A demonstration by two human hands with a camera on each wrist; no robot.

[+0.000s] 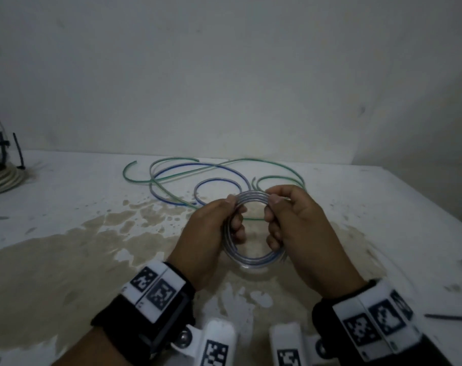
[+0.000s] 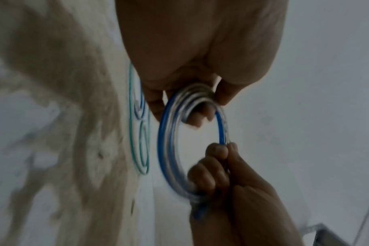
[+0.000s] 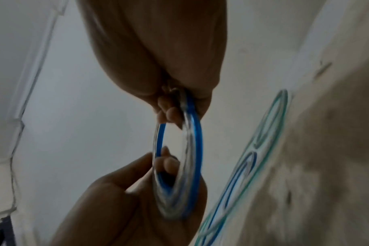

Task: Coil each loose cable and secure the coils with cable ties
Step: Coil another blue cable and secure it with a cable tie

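A coil of clear cable with a blue stripe [image 1: 252, 199] [image 2: 169, 144] [image 3: 195, 149] is held upright above the table. My left hand [image 1: 219, 223] [image 2: 196, 93] grips its left side, fingers curled through the ring. My right hand [image 1: 285, 215] [image 3: 179, 106] grips the right side the same way. The cable's loose blue-striped length [image 1: 224, 169] trails onto the table behind. A loose green-striped cable [image 1: 272, 165] lies tangled with it. Two black cable ties [image 1: 449, 317] lie at the right edge of the table.
A white cable coil [image 1: 0, 173] bound with a black tie [image 1: 18, 151] sits at the far left. The white table [image 1: 79, 202] bears a wide brown stain in front of me. A grey wall stands close behind.
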